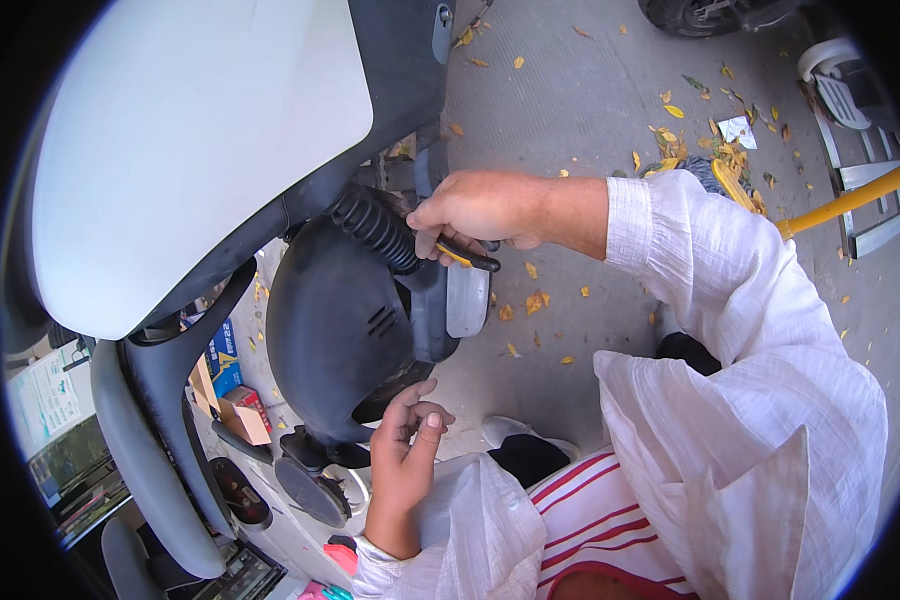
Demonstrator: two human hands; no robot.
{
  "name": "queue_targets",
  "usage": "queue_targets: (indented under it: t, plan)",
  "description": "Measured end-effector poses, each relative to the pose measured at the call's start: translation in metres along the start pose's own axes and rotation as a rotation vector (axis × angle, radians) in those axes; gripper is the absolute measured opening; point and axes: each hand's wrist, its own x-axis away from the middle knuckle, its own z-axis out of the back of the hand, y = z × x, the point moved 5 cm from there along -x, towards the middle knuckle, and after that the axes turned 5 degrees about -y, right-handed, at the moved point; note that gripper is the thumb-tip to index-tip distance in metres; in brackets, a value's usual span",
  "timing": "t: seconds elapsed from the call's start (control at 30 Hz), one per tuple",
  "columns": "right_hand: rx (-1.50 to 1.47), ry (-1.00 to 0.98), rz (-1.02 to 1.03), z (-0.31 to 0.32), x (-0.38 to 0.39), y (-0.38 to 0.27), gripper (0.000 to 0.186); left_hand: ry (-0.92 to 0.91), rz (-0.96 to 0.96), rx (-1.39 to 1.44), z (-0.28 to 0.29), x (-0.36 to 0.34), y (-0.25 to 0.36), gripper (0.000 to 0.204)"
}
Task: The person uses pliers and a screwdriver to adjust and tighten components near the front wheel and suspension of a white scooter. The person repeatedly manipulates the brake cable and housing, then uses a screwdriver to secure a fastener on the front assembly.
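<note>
A scooter fills the left, with a white body panel (210, 130) and a black rear fender (335, 320). Beside the fender runs a black coil-spring shock absorber (375, 228). My right hand (475, 212) is closed around pliers with black and yellow handles (467, 254), right at the spring's lower end. The jaws are hidden by my fingers and the scooter's parts. Just below the hand is a grey-white housing (467, 300). My left hand (407, 450) is held below the fender, fingers loosely bent and apart, with nothing in it.
Yellow leaves (537, 302) lie scattered on the grey ground. A yellow pole (850, 200) and a metal ladder-like frame (875, 235) are at the right. A wheel (690, 12) shows at the top. Boxes (240, 410) stand behind the scooter, and a grey grab rail (145, 450) curves lower left.
</note>
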Motion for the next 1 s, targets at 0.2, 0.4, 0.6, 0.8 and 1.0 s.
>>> queue_targets:
  t: [0.2,0.4,0.6,0.8,1.0]
  plan:
    - [0.418,0.188,0.166,-0.031,0.03,0.007,0.052,-0.008,-0.052,0.384,-0.012,-0.065,0.033,0.06]
    - [0.681,0.244,0.574,-0.041,0.056,0.025,0.036,-0.118,-0.009,0.546,-0.05,-0.103,0.05,0.047]
    - [0.317,0.491,0.66,-0.02,0.064,0.044,0.028,-0.003,0.032,0.62,-0.049,-0.111,0.031,0.032]
    - [0.139,0.26,0.34,-0.002,0.061,0.046,0.035,0.056,0.105,0.694,-0.057,-0.107,0.045,0.028]
    - [-0.776,-0.351,0.191,-0.017,0.071,0.052,0.047,-0.077,0.112,0.626,-0.067,-0.107,0.057,0.046]
